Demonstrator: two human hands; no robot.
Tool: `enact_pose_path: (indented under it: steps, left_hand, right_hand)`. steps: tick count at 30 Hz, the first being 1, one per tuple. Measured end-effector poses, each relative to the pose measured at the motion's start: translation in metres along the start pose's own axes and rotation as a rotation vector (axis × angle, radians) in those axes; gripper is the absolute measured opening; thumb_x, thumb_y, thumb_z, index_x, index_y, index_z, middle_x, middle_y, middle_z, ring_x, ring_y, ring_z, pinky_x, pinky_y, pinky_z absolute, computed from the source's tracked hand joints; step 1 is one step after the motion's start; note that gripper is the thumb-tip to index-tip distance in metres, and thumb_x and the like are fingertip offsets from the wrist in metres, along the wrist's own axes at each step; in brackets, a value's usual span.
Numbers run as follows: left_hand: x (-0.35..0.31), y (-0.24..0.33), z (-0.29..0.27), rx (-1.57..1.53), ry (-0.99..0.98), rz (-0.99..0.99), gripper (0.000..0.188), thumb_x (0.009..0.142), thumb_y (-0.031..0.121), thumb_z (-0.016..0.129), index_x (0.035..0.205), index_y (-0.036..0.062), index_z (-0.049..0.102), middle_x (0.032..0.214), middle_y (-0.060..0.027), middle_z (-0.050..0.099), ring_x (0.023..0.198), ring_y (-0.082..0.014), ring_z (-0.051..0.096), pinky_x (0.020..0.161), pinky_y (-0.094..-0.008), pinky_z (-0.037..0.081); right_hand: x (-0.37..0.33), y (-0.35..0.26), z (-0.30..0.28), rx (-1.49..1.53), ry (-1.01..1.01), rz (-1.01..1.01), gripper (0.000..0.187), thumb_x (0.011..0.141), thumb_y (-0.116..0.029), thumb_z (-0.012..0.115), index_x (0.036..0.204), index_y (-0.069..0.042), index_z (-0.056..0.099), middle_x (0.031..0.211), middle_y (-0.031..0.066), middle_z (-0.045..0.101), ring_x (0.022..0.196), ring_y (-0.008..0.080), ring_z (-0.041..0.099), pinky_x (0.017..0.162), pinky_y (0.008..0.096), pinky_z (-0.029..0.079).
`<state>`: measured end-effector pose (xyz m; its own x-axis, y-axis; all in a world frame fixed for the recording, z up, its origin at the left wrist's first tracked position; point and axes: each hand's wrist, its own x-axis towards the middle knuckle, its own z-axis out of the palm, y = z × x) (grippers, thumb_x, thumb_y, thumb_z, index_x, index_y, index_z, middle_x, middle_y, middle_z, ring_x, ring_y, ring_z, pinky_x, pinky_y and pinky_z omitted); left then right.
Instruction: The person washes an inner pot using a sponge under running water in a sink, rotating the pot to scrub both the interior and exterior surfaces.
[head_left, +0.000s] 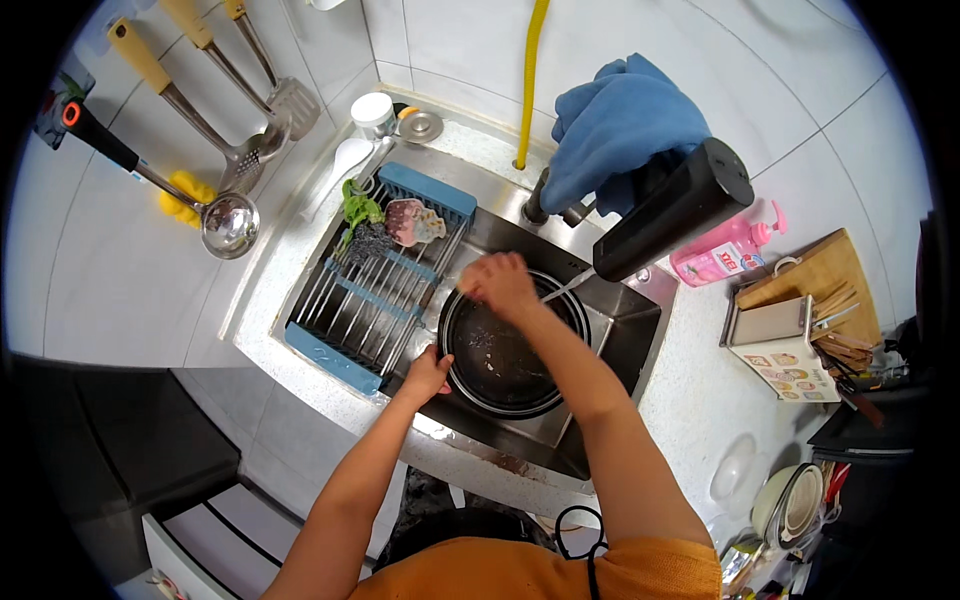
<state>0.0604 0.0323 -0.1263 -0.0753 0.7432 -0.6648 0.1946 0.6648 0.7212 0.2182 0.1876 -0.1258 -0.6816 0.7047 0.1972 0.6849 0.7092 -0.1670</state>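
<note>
1 dark round pan (500,360) sits in the sink (628,345), water (568,286) running in from the black tap (670,212). L hand (428,376): fingers closed on pan's near-left rim. R hand (505,285), over far-left rim: fingers bunched round a small tan thing (467,279), kind unclear. Drying rack (335,357) w/ leafy greens (360,206) on it, L of pan.

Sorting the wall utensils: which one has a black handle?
The ladle, hanging lowest in the picture: its handle is black, while those of the other three utensils are pale yellow.
</note>
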Motion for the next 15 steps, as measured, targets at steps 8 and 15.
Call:
enact_pose_path:
  steps: [8, 15]
  left_hand:
    - [0.008, -0.012, 0.0, -0.112, -0.08, -0.023, 0.032, 0.084, 0.019, 0.051, 0.104, -0.0041, 0.042, 0.08, -0.0163, 0.056, 0.054, -0.0195, 0.058, 0.044, -0.0303, 0.053]
    - [0.012, -0.012, -0.002, -0.09, -0.144, -0.045, 0.03, 0.087, 0.021, 0.047, 0.104, -0.0025, 0.04, 0.089, -0.0132, 0.053, 0.058, -0.0186, 0.058, 0.049, -0.03, 0.053]
  right_hand:
    - [-0.102, 0.042, -0.025, -0.238, 0.032, 0.642, 0.025, 0.078, -0.026, 0.051, 0.095, -0.008, 0.048, 0.082, 0.0109, 0.057, 0.076, 0.029, 0.057, 0.067, 0.041, 0.043]
    - [-0.159, -0.008, -0.045, 0.131, -0.109, 1.33, 0.039, 0.078, -0.036, 0.045, 0.094, -0.001, 0.049, 0.079, 0.0217, 0.061, 0.074, 0.0369, 0.06, 0.069, 0.0444, 0.046]
